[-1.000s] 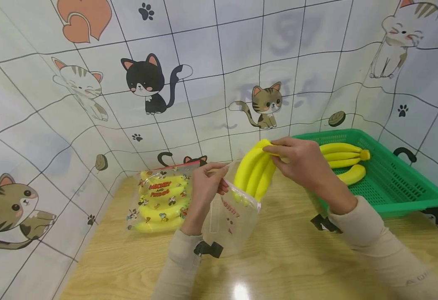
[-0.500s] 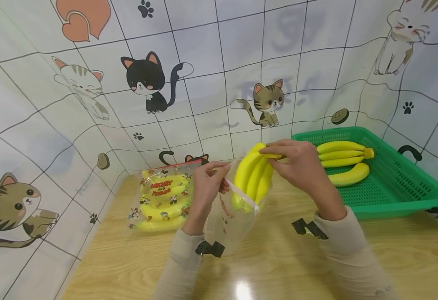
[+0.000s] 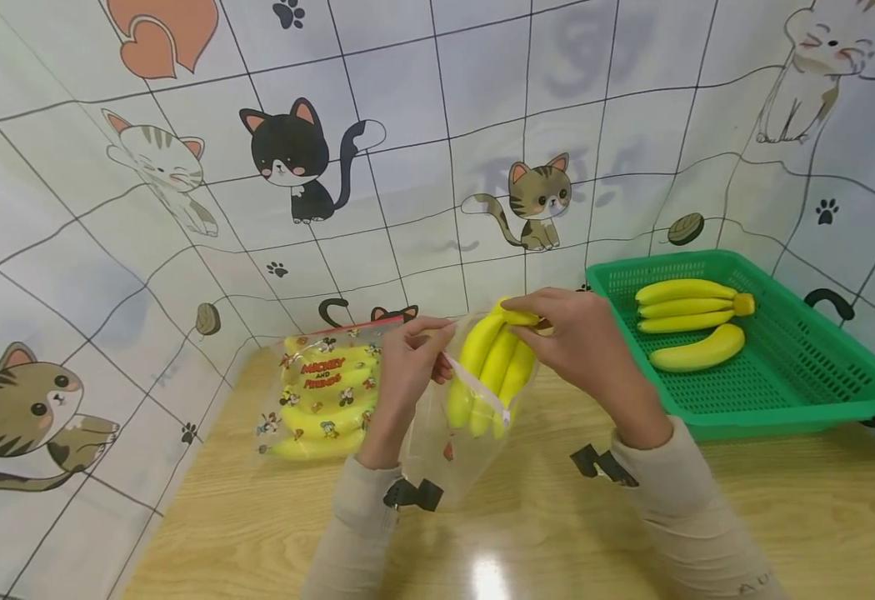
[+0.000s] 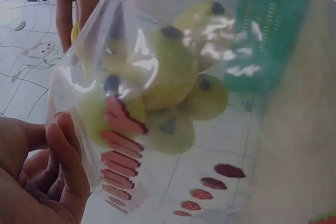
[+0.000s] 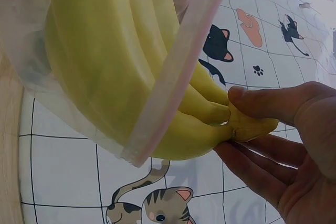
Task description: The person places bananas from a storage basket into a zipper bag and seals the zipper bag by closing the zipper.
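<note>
A bunch of bananas (image 3: 496,358) hangs tips down, its lower part inside a clear zip bag (image 3: 445,450) and its stem end above the bag's mouth. My right hand (image 3: 576,337) pinches the stem between thumb and fingers, as the right wrist view shows. With my left hand (image 3: 411,362) I pinch the bag's rim at its left side. Through the plastic in the left wrist view, the dark banana tips (image 4: 170,31) show behind red printed letters. Much of the bunch lies past the zip strip (image 5: 178,85) in the right wrist view.
A second zip bag (image 3: 325,392) with a red strip, holding bananas, lies on the wooden table (image 3: 542,533) at the left. At the right stands a green basket (image 3: 790,375) with another banana bunch (image 3: 685,306) and a single banana (image 3: 698,348). A cat-print sheet hangs behind.
My right hand has moved down and left, taking the bananas deeper into the bag. My left hand keeps its pinch on the rim, almost in the same place.
</note>
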Tool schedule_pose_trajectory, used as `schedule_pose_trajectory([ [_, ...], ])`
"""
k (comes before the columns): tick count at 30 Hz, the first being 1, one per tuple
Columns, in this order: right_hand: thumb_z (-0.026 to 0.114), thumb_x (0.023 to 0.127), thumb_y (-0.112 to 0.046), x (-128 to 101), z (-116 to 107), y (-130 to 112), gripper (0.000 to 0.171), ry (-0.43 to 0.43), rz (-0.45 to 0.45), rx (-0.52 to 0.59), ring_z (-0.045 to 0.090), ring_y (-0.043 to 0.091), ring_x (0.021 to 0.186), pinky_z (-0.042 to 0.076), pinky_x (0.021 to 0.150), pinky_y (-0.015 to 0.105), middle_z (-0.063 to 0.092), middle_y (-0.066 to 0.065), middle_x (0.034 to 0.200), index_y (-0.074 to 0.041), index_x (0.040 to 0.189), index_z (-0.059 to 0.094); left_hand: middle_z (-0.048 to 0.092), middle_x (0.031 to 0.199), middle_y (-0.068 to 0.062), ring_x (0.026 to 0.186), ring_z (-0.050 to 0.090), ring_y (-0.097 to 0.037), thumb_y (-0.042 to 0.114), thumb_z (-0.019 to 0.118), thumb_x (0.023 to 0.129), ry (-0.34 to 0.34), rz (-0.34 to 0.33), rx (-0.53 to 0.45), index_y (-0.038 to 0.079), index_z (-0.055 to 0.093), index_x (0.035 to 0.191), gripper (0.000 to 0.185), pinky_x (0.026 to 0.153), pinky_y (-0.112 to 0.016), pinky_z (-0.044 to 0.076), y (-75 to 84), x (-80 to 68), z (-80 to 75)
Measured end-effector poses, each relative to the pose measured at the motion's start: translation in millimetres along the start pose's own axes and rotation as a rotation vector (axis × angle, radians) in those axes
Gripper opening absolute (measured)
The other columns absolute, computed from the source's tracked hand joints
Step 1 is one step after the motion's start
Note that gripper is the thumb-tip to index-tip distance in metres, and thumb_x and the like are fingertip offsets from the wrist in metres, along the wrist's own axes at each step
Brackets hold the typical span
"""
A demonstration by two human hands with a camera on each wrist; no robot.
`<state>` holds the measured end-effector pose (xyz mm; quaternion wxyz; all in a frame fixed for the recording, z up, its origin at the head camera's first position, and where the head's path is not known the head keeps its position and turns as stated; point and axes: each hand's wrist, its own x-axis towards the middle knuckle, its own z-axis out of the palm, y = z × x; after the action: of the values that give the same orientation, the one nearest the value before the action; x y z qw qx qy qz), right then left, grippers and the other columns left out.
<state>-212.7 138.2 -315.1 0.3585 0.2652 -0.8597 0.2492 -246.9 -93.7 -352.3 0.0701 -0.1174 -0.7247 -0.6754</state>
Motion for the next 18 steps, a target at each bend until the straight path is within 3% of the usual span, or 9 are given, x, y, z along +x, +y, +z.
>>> schedule_pose_trajectory([
  [11,0.083,0.087,-0.011,0.6,4.7,-4.1,0.028,-0.085,0.013,0.004,0.074,0.022,0.082,0.061,0.067,0.035,0.079,0.011,0.106,-0.007,0.115,0.078,0.062,0.053,0.001,0.042,0.058,-0.012,0.020,0.073,0.097,0.003,-0.011,0.011,0.005,0.078,0.109,0.020,0.043,-0.024,0.051,3.3,1.1,1.3],
  [18,0.079,0.088,-0.004,0.0,7.3,-3.0,0.031,-0.135,-0.018,0.044,0.074,0.022,0.087,0.063,0.071,0.033,0.078,0.010,0.113,-0.007,0.119,0.077,0.063,0.054,0.000,0.042,0.058,-0.013,0.020,0.073,0.097,0.005,-0.003,0.005,0.006,0.078,0.107,0.017,0.042,-0.025,0.051,2.7,0.0,0.2],
])
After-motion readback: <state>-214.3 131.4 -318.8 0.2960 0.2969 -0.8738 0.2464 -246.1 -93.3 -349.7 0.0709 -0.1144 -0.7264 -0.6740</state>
